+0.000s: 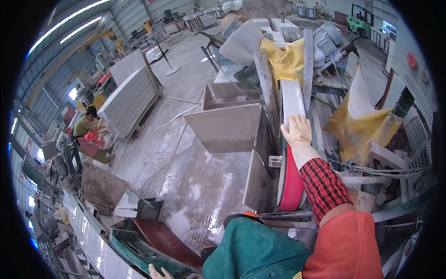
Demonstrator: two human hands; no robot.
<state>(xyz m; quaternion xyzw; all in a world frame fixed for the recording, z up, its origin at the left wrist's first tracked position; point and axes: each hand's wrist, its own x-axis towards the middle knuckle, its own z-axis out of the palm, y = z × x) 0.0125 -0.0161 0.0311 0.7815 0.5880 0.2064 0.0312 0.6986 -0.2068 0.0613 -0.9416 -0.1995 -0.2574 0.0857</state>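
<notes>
My right hand, in a cream glove, lies flat with its fingers stretched out on a long, narrow pale strip. Just below the palm, a red belt curves round the near end of the same narrow machine. A yellow cover hangs over the strip's far end, between two upright boards. Down at the lower edge, my left hand, also gloved, shows only in part. Its visible fingers are apart, beside a green metal frame, and nothing shows between them; whether they touch the frame is unclear.
Upright grey panels stand left of the belt. A yellow-and-white sheet drapes to its right, near cables and a grey motor. Another long pale strip runs at lower left. A co-worker crouches by stacked slabs.
</notes>
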